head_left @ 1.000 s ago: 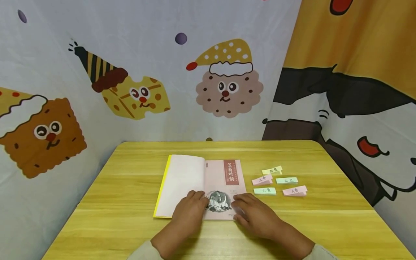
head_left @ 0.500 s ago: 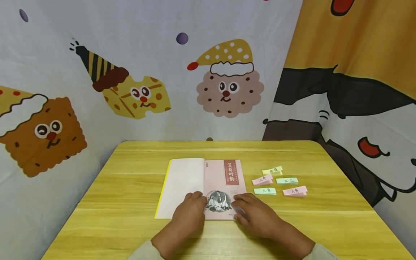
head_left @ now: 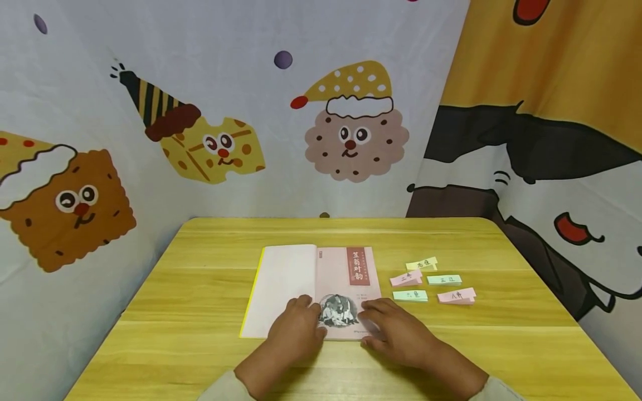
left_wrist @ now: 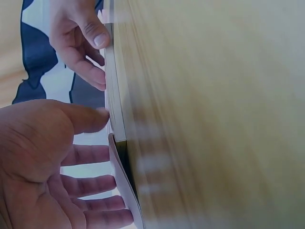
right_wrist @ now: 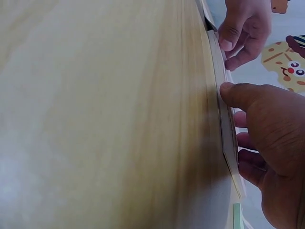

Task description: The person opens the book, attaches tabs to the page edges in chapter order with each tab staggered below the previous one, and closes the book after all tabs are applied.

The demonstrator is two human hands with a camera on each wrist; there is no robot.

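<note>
An open book [head_left: 343, 262] with a yellow-edged cover lies on the table, its pink title page showing a red title block and a dark round picture. My left hand [head_left: 297, 327] rests over the fold, its fingertips pressing the blank inside cover [head_left: 281, 278]; in the left wrist view its fingers [left_wrist: 97, 183] stretch out along that cover. The thumb reaches toward the bottom edge of the pages. My right hand [head_left: 398, 332] rests on the lower right of the title page. Its thumb [right_wrist: 233, 93] touches the bottom edge of the page block in the right wrist view.
Right of the book lie several folded paper slips with handwriting: a yellow slip [head_left: 421, 264], pink slips such as the front one [head_left: 456, 296], and green slips such as the near one [head_left: 410, 296]. The wooden table [head_left: 165, 312] ends at a cartoon-printed curtain [head_left: 281, 167].
The inside cover, raised a little at first, now lies flatter. My left thumb has come into view at the fold, pointing right. The right hand and slips stay as they were.
</note>
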